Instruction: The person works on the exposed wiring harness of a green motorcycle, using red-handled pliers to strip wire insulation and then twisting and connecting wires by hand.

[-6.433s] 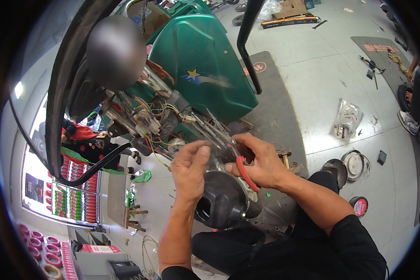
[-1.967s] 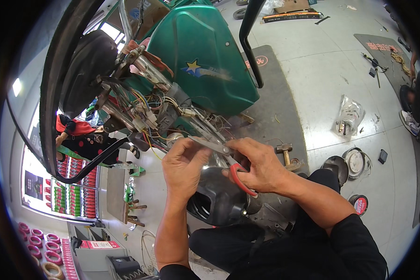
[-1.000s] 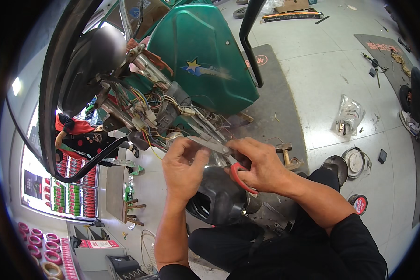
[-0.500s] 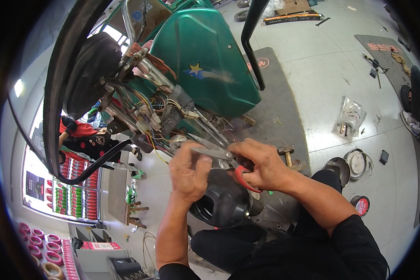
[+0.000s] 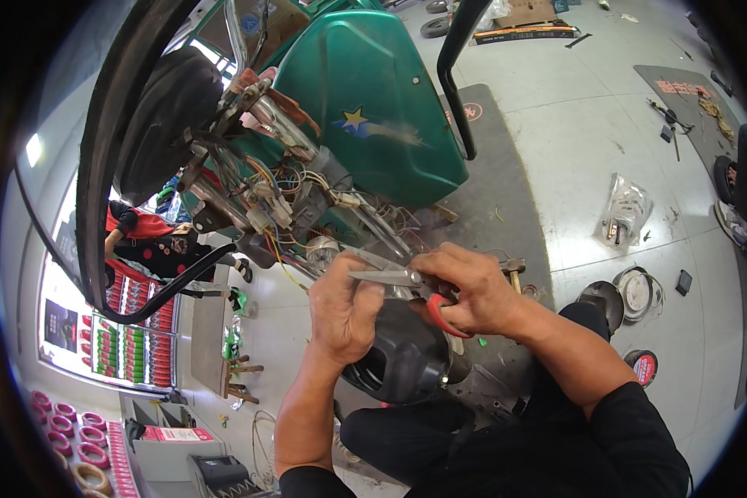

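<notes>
Two hands: the right hand grips red-handled scissors; the left hand is half-curled at the blades, whether pinching anything I cannot tell.
Left thumb: just beside the lower blade, so closing them could nick it.
Exposed wires: beyond the tips; a wandering point could snag one.
Scissors: above the black plastic shell, blades parted wider than a second ago.

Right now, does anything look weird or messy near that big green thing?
Yes: the coloured wires are out in view in a tangle beside the green panel, though wiring is usually tucked away. Also, the right hand holds open scissors very close to the left hand. I can't tell whether anything is damaged.
</notes>
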Tool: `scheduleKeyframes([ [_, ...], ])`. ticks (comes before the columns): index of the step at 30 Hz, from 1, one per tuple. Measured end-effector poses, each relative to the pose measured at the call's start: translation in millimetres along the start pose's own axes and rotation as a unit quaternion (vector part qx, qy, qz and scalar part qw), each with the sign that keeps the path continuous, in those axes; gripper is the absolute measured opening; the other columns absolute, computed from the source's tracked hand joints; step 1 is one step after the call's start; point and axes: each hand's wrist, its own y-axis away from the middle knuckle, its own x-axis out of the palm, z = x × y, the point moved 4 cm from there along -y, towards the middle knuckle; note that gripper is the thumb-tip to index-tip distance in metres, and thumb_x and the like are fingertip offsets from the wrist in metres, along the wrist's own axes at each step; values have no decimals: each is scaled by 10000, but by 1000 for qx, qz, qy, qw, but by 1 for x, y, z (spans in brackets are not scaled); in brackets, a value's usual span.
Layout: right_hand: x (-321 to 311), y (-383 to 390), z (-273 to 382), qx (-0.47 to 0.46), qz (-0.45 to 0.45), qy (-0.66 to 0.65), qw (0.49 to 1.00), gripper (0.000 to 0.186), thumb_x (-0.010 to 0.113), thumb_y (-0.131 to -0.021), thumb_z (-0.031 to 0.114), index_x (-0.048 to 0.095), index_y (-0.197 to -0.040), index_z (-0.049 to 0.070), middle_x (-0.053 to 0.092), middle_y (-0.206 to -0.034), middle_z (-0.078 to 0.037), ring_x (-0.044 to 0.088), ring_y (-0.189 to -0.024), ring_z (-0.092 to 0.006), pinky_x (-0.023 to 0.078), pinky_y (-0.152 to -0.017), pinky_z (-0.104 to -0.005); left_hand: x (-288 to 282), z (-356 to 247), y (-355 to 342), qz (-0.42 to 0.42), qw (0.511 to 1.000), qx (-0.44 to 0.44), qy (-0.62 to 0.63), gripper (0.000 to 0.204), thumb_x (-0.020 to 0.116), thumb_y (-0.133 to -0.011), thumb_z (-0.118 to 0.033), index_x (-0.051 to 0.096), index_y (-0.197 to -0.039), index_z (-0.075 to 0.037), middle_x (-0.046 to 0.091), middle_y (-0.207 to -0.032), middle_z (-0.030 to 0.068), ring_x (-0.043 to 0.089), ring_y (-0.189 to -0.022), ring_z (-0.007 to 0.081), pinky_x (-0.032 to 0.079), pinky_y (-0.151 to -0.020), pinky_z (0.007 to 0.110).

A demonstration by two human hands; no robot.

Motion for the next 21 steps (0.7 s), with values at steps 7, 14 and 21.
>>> scheduleKeyframes([
  [7,-1,-3,0,-8,2,1,1000,491,756,-750,29,693,-1235,77,650,-959,-138,697,-816,-346,564,-706,-424,-3,7,4,16,1000,-25,9,224,588,-1053,-221,596,-1002,-2,616,-735,26,511,-624,64,411,-581,232],
  [14,-1,-4,0,69,28,-82,994,463,869,-791,105,698,-1213,25,669,-902,-105,668,-764,-201,530,-672,-339,-5,-5,-5,36,992,-113,34,222,663,-1022,-198,632,-1056,19,712,-933,120,640,-763,182,514,-715,322],
  [21,17,5,-11,259,77,-335,903,435,878,-835,90,684,-1216,7,635,-906,33,589,-798,-57,472,-707,-242,4,-11,-14,25,992,-126,1,276,786,-981,-181,625,-1063,27,742,-978,90,691,-896,112,569,-766,311],
])
